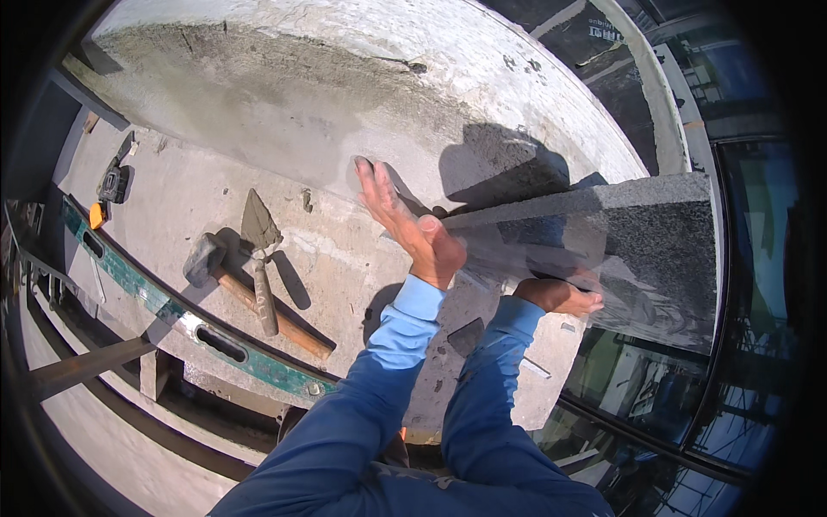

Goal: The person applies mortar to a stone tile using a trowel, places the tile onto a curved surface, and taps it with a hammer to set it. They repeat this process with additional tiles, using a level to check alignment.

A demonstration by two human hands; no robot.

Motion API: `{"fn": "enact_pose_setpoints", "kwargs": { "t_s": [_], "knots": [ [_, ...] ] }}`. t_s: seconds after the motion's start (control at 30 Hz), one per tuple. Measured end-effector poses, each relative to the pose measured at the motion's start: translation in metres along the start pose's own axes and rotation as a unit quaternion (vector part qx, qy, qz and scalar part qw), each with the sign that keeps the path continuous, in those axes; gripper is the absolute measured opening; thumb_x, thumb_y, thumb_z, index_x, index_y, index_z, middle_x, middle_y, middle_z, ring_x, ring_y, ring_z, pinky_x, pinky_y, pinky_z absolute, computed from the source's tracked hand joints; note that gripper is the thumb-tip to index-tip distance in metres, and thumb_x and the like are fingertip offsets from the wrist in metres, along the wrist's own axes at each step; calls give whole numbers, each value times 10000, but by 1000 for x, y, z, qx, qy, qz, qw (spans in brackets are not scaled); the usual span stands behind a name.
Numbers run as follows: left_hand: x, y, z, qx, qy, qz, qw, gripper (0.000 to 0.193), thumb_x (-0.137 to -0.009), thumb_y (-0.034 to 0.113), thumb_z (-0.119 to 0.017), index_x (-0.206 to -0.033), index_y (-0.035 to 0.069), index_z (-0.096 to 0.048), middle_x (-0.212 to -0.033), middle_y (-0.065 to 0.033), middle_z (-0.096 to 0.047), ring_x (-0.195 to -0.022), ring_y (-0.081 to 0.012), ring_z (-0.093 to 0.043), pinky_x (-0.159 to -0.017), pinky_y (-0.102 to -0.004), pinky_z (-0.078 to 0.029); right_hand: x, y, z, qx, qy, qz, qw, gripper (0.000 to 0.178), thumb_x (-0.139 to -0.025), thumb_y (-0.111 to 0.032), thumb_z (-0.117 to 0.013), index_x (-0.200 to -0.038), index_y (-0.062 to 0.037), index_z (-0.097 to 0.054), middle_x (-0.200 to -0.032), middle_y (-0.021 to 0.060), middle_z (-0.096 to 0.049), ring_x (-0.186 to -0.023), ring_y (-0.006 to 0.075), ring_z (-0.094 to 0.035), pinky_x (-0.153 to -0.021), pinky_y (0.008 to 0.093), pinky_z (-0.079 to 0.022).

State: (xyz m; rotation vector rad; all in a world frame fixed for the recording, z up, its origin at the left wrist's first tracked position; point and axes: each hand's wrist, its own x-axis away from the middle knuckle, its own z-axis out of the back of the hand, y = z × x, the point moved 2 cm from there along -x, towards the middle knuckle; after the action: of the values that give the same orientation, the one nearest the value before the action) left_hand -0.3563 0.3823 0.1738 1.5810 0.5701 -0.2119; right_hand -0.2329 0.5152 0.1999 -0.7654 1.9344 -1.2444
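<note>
A grey granite slab (650,237) with a speckled edge and a darker, shiny face stands tilted against the pale concrete ledge. My left hand (409,220) is at the slab's left end, its fingers stretched out and the thumb raised beside the slab. Whether it presses on the stone I cannot tell. Lower down, my right hand (560,297) is cupped at the slab's near lower edge, its fingers bent along the stone and partly hidden. Left of my hands lie a trowel (261,233) with mortar on its blade and a wooden-handled hammer (250,293), side by side.
A long green spirit level (164,302) lies along the near left edge. A black tape measure (114,183) with an orange part sits at the far left. Behind rises a curved concrete wall (284,103). Dark glass panels (663,388) and metal framing drop away at right.
</note>
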Motion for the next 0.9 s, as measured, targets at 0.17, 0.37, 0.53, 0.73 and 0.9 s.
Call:
{"fn": "enact_pose_setpoints", "kwargs": {
  "t_s": [0.17, 0.37, 0.53, 0.73, 0.9],
  "knots": [
    [3, -8, -14, 0, 31, -21, 999, 779, -1011, 566, -244, -1549, 7, -168, -1566, -310, -100, -1472, -495, -82, -1156, -640, -133, -1, 2, -4, 19, 18, 9, 1000, 732, -1019, -527, -230, -1500, 23, -263, -1566, 240, -206, -1415, 382, -295, -1170, 482, -334],
    [4, -6, 3, -90, -41, -9, 995, 695, -1038, 502, -263, -1510, -7, -237, -1532, -325, -153, -1444, -468, -187, -1163, -538, -209, -12, -6, 27, 355, -95, 91, 926, 652, -1027, -393, -358, -1510, 33, -251, -1556, 273, -229, -1402, 414, -334, -1146, 478, -344],
    [21, -71, 95, -228, -233, 3, 945, 378, -911, 216, -654, -1240, 38, -600, -1220, -144, -566, -1149, -322, -511, -963, -478, -355, 23, -49, 59, 180, -221, 219, 933, 662, -964, -279, -560, -1479, 49, -306, -1493, 275, -325, -1363, 371, -406, -1112, 430, -378],
    [59, -141, 102, -284, -383, -73, 876, 332, -842, 286, -741, -1117, 106, -699, -1120, -75, -609, -1050, -272, -547, -918, -441, -372, 26, -196, -9, 26, -446, 583, 678, 482, -882, -164, -738, -1281, 52, -575, -1314, 229, -528, -1186, 322, -556, -989, 417, -482],
    [60, -143, 96, -302, -378, -87, 871, 289, -842, 293, -734, -1082, 136, -698, -1118, -60, -602, -1045, -258, -541, -913, -450, -376, 59, -256, -57, 93, -625, 751, 189, 492, -732, -193, -817, -1185, -64, -673, -1210, 103, -627, -1147, 256, -598, -1022, 444, -475]
  ]
}}
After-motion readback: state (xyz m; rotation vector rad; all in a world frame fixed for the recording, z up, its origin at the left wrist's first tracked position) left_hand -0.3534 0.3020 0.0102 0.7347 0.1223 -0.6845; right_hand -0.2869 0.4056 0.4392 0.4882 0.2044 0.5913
